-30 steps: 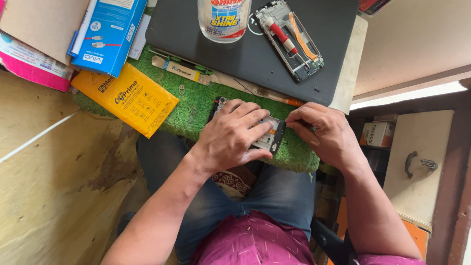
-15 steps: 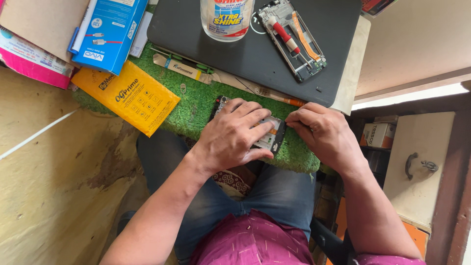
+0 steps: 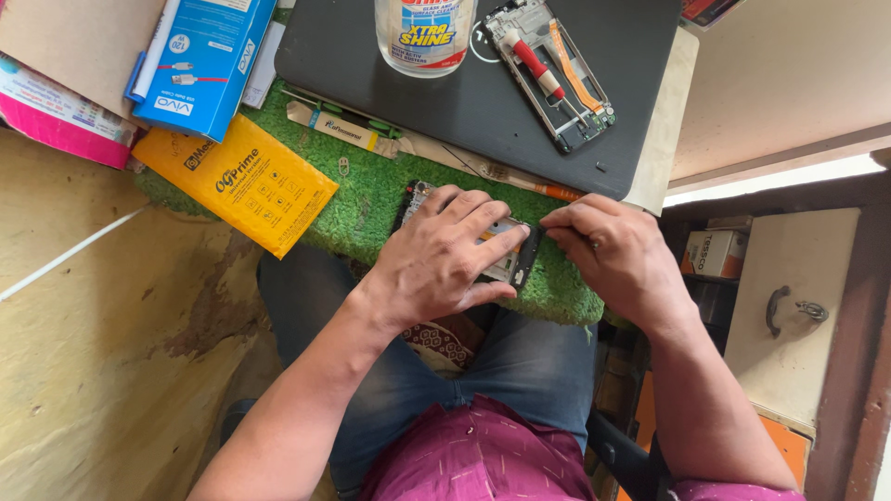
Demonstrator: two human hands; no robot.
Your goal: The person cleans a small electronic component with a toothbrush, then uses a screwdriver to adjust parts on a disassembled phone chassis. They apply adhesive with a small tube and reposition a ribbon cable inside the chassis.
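— Why is the left hand lying flat like that?
— It is pinning the opened phone to the green mat, fingers spread over it, while the right hand, fingers pinching together, is working at its 3 o'clock edge
— And the surface?
— Crowded: a dark laptop at 12, a yellow envelope at 10

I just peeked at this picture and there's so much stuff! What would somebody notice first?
First, the two hands in the middle: the left hand presses down on an opened phone lying on a green grassy mat, while the right hand pinches at its edge. Next, the bright yellow padded envelope on the left, and at the top a clear bottle beside another bare phone frame on a dark board.
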